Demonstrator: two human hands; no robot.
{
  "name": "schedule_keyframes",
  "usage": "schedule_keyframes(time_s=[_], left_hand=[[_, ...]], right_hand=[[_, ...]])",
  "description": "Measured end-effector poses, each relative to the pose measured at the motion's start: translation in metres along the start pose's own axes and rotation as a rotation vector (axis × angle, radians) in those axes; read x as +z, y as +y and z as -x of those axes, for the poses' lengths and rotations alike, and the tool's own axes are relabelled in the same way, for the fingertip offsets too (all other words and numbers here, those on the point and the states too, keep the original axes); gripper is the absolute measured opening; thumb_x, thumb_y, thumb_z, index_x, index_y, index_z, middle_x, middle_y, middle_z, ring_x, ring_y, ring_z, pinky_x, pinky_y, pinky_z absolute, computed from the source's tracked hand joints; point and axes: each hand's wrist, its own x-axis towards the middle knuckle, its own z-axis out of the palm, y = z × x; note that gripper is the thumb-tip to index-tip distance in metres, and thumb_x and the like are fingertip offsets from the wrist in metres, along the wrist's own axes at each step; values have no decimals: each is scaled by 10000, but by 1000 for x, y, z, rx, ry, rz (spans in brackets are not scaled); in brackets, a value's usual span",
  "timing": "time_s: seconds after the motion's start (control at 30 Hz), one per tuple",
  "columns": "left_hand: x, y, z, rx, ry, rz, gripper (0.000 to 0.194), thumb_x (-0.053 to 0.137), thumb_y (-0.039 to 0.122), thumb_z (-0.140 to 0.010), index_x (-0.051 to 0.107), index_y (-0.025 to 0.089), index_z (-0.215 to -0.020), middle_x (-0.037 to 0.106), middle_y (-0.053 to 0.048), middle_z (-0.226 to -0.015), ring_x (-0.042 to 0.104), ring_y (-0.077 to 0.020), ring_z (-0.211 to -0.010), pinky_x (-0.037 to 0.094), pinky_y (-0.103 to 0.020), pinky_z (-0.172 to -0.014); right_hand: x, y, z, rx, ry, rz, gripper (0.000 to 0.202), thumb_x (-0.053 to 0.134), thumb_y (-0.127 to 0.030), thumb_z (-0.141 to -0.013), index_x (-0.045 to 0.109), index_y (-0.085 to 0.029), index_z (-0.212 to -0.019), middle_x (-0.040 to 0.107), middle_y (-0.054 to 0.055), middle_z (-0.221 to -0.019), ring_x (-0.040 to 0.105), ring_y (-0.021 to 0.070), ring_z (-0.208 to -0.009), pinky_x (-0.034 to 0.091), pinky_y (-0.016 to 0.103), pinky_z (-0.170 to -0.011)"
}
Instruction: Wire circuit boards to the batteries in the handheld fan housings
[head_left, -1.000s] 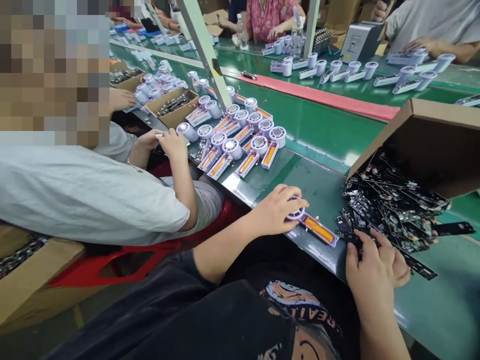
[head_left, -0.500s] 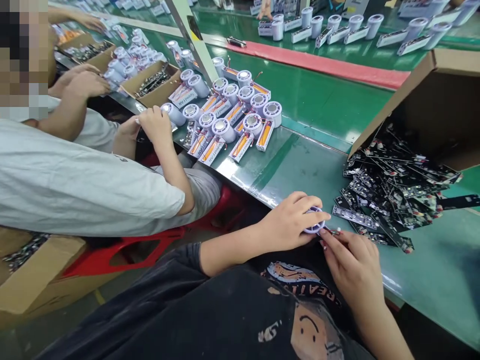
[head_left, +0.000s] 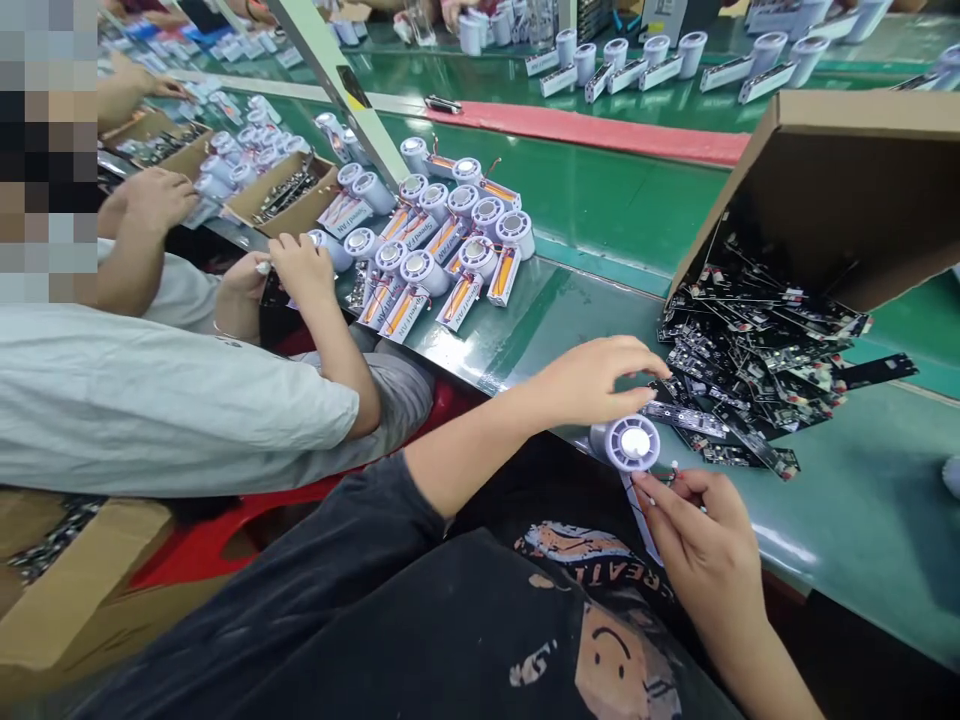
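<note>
My right hand (head_left: pixel 709 520) is closed on a lilac handheld fan (head_left: pixel 632 443), thumb and fingers at the lower edge of its round head. The head shows slots around a bright metal disc. A thin wire with a small white connector (head_left: pixel 674 466) sticks up by my fingers. Part of the fan's narrow handle shows below the head, against my dark shirt. Just above the fan, my left hand (head_left: pixel 600 380) is open, thumb apart from the fingers and nothing in it. Its fingertips are near the edge of a heap of black circuit boards (head_left: pixel 757 350).
The heap spills from a tipped cardboard box (head_left: pixel 862 200). Several lilac fans (head_left: pixel 442 240) with orange parts and "Speed FAN" handles stand to the left, beneath a slanted metal post (head_left: pixel 345 90). A co-worker's hand (head_left: pixel 304 268) works beside them. A red strip (head_left: pixel 600 128) runs along the green bench.
My left hand has come off the fan's head and moved up, its fingers now spread by the circuit boards. The fan stays in my right hand, its head uncovered. The view has shifted slightly.
</note>
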Motion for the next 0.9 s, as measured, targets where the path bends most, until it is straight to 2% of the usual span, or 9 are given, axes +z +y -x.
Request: schedule_keyframes(time_s=[0.17, 0.23, 0.3, 0.47, 0.53, 0.6, 0.73, 0.83, 0.9], left_hand=[[4, 18, -74, -101, -660, -224, 301, 605, 375, -910, 731, 167, -1086, 750, -66, -1074, 662, -191, -898, 489, -297, -757], [11, 27, -92, -111, -782, -379, 354, 701, 412, -828, 737, 165, -1078, 761, -80, -1027, 658, -210, -846, 476, -302, -718], [21, 37, -102, -89, -782, -521, 391, 792, 335, -711, 749, 154, -1056, 764, -103, -981, 659, -241, -821, 479, -322, -712], [32, 47, -104, 17, -691, -608, 240, 693, 163, -691, 753, 162, -923, 746, -113, -886, 648, -241, -743, 456, -331, -637], [17, 41, -101, 23, -611, -578, 230, 627, 161, -745, 724, 189, -951, 735, -82, -902, 633, -215, -741, 428, -309, -618], [-6, 32, -91, -9, -439, -495, 198, 569, 176, -794, 683, 184, -956, 713, -64, -884, 606, -194, -732, 403, -295, -615], [-32, 11, -43, -78, 14, -171, 186, 504, 134, -814, 599, 170, -969, 637, -9, -824, 544, -139, -703, 405, -257, -638], [-17, 1, 9, -164, 261, 24, 165, 522, 197, -853, 578, 176, -1007, 548, 42, -693, 492, -116, -604, 418, -236, -602], [3, -3, 40, -138, 357, -21, 121, 546, 240, -878, 605, 178, -965, 586, 21, -726, 527, -123, -625, 444, -245, -622]], right_hand=[[6, 6, -7, -7, 59, -13, 296, 612, -132, -909, 762, -297, -1104, 575, 22, -861, 574, 150, -784, 471, 305, -685], [10, 8, -10, -12, 34, -51, 288, 612, -156, -918, 766, -324, -1096, 611, 23, -889, 597, 148, -798, 484, 308, -699], [14, 9, -11, 2, 8, -96, 298, 599, -166, -926, 767, -343, -1096, 635, 25, -910, 619, 152, -818, 501, 316, -720], [24, 21, -21, 59, -17, -276, 257, 568, -210, -933, 785, -316, -1020, 643, 42, -913, 657, 162, -847, 550, 305, -736], [26, 29, -32, 60, -74, -347, 236, 559, -247, -938, 790, -289, -963, 656, 49, -908, 676, 162, -847, 565, 294, -739], [27, 36, -46, 49, -146, -377, 244, 548, -281, -943, 792, -279, -926, 685, 54, -926, 696, 162, -861, 575, 287, -754], [31, 47, -78, 40, -254, -381, 258, 553, -337, -930, 802, -295, -875, 731, 42, -976, 713, 167, -901, 573, 295, -811], [34, 54, -99, 82, -284, -331, 236, 584, -359, -897, 812, -305, -866, 721, 41, -943, 693, 183, -878, 555, 335, -823], [36, 54, -106, 125, -266, -278, 228, 603, -373, -879, 818, -297, -879, 694, 57, -912, 660, 205, -863, 531, 374, -817]])
